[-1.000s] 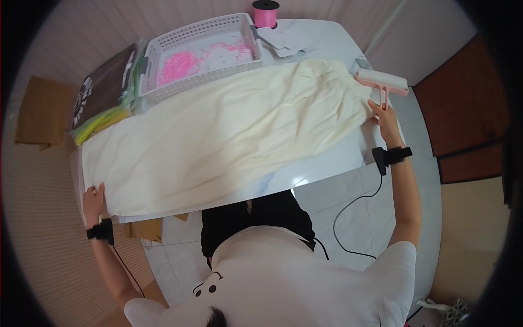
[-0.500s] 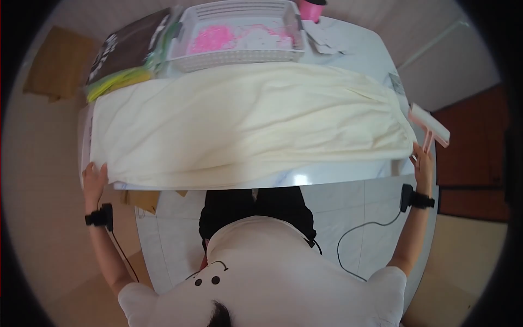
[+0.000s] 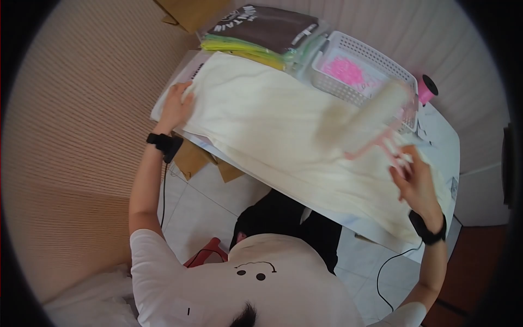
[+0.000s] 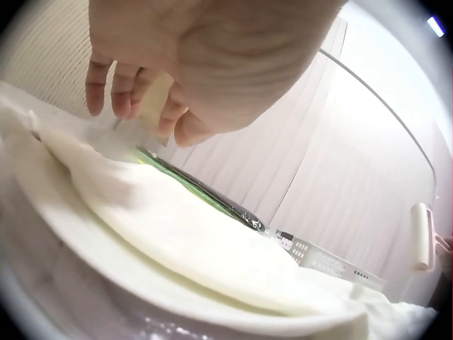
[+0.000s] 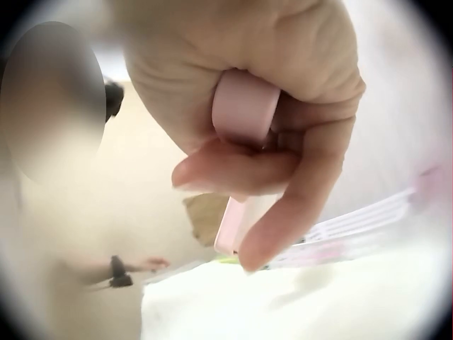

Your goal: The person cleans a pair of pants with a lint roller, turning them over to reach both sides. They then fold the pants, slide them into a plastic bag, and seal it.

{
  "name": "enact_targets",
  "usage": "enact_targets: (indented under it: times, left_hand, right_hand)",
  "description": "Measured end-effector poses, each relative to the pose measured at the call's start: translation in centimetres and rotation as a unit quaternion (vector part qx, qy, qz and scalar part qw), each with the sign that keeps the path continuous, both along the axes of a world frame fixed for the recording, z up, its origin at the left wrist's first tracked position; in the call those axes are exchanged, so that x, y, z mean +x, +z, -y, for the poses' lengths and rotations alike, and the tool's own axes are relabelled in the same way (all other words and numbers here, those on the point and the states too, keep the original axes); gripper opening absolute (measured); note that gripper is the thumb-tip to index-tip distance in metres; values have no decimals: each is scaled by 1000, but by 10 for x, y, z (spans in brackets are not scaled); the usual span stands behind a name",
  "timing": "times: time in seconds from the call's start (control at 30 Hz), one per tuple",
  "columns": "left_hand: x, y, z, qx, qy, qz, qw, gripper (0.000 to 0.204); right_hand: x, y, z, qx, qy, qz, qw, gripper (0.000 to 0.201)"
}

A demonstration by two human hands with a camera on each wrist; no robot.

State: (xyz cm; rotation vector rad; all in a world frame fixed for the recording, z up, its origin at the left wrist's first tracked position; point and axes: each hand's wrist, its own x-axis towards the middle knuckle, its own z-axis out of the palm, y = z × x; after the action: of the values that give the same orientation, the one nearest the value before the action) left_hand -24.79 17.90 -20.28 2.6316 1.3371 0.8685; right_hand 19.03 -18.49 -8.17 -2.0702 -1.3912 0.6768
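Note:
A long cream-coloured garment [image 3: 261, 111] lies flat along the table. At its left end is my left hand [image 3: 175, 106], near the garment's corner; in the left wrist view its fingers [image 4: 122, 95] hang loosely with nothing between them. My right hand [image 3: 420, 188] grips the pink handle [image 5: 244, 106] of a lint roller [image 3: 373, 117]. Motion blurs the roller's white cylinder, which overlaps the garment's right half and the basket in the head view. In the left wrist view the roller [image 4: 420, 237] shows upright at the far right.
Behind the garment stands a white perforated basket [image 3: 340, 87] with pink shredded strands [image 3: 344, 71]. Left of it lie bagged folded clothes [image 3: 267, 24], dark brown on top. A pink ribbon spool [image 3: 426, 90] stands right of the basket. Brown paper pieces [image 3: 193, 158] show below the table edge.
The right hand has brought the lint roller from beyond the table's right end over the garment. The left hand stays by the left end, while the head view has turned.

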Motion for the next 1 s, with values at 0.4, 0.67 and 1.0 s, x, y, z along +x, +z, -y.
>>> enact_targets:
  times: [0.4,0.67,1.0]
  left_hand:
    - [-17,-49,-21,-66,58,-40,995,38]
    - [-6,-43,-7,-12,121,-168,978,39]
    - [-1,-44,-8,10,118,-173,978,37]
  right_hand:
    - [-162,-102,-271,166,310,94,932,38]
    - [-73,-91,-184,54,312,219,923,38]
    - [67,-36,1,-101,214,280,930,42]
